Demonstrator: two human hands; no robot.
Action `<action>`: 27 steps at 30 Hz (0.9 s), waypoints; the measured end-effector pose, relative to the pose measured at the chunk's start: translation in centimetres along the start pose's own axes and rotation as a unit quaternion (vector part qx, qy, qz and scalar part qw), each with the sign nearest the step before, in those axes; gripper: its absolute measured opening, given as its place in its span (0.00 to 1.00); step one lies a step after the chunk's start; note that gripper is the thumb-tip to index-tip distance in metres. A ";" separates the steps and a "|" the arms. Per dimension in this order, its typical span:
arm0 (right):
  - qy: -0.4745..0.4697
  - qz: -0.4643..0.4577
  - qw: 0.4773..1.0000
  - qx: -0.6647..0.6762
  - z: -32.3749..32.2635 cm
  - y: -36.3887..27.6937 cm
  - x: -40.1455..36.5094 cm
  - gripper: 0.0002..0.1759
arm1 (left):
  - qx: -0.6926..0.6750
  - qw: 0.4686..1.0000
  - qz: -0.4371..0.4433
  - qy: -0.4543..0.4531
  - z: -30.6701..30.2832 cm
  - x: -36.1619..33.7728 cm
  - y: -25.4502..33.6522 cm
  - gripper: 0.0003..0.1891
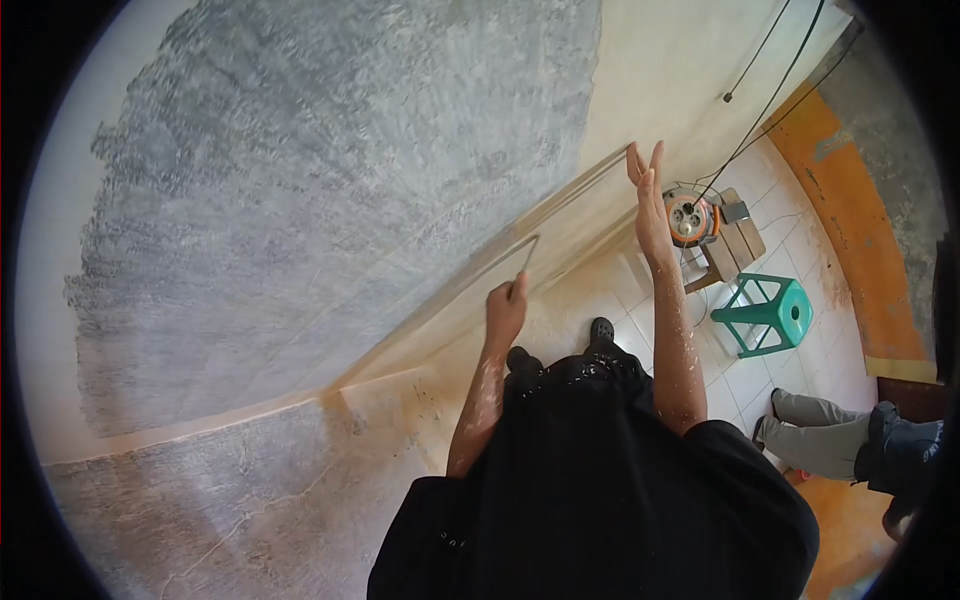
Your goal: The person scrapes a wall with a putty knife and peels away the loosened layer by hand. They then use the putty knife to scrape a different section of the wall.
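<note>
My left hand (507,312) is closed around the handle of a thin metal scraper (533,246), its narrow end pointing up at the wall. Most of the handle is hidden in my fist. In front of it rises a wall with a large rough grey patch (340,180) bordered by cream paint (690,70). Farther right, my right hand (649,205) is raised close to the cream wall, its fingers stretched out and apart with nothing in them. White flecks dot both my forearms.
A cable reel (690,218) sits by a small wooden stool (735,245), its cords running up the wall. Nearby on the tiled floor (745,378) stands a green plastic stool (775,314). A person in grey trousers (815,430) is at right, near an orange wall band (825,190).
</note>
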State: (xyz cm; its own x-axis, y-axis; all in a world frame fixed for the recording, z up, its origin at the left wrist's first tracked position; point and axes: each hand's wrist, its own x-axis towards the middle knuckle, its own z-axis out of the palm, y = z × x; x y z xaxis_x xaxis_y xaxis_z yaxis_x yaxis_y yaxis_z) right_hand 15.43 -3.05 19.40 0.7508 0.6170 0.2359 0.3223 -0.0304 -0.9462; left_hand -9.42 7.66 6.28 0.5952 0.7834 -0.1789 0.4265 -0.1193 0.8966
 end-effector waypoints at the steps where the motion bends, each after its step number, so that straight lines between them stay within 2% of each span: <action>1: 0.005 0.000 1.000 -0.003 0.1 0.0 0.0 0.42 | 0.000 1.000 -0.010 -0.004 1.0 0.5 1.1 0.33; 6: 0.013 0.002 1.000 -0.010 -0.7 -0.4 0.2 0.43 | -0.013 0.999 -0.023 0.043 -1.1 -1.4 0.7 0.31; 7: 0.013 -0.001 1.000 -0.001 -0.3 -0.3 0.2 0.43 | 0.022 0.999 -0.006 0.027 -0.6 -0.7 0.8 0.30; 10: 0.024 0.007 1.000 0.001 0.7 -0.5 -0.6 0.44 | -0.011 0.999 -0.006 0.047 -0.3 -1.1 0.8 0.29; 14: 0.026 0.009 1.000 -0.011 0.6 -0.4 0.0 0.44 | 0.006 1.000 0.009 0.000 -1.4 0.1 0.3 0.32; 15: 0.030 0.014 0.999 -0.012 0.8 -0.2 -0.1 0.44 | 0.019 1.000 0.009 -0.015 0.0 1.4 0.6 0.32; 18: 0.030 0.005 1.000 -0.003 0.9 -0.4 -0.5 0.44 | -0.009 1.000 -0.013 -0.013 2.2 1.0 1.6 0.33; 19: 0.024 0.007 1.000 0.000 0.3 -0.5 -0.4 0.44 | 0.005 1.000 -0.003 0.028 1.3 -0.3 2.1 0.33; 22: 0.012 0.022 1.000 -0.012 -0.3 -1.0 -0.3 0.44 | 0.000 0.999 -0.031 0.024 -1.2 -1.0 0.9 0.32; 27: 0.019 0.020 1.000 0.000 0.2 -0.4 -1.0 0.43 | -0.005 0.999 -0.029 0.013 -0.2 -1.6 -0.3 0.30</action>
State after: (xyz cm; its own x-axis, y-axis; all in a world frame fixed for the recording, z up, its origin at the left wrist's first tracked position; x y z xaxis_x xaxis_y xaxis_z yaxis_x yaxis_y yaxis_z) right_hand 14.46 -3.46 19.50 0.7842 0.5850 0.2070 0.2922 -0.0539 -0.9548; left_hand -10.61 6.60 6.37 0.5521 0.8041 -0.2206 0.4531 -0.0672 0.8889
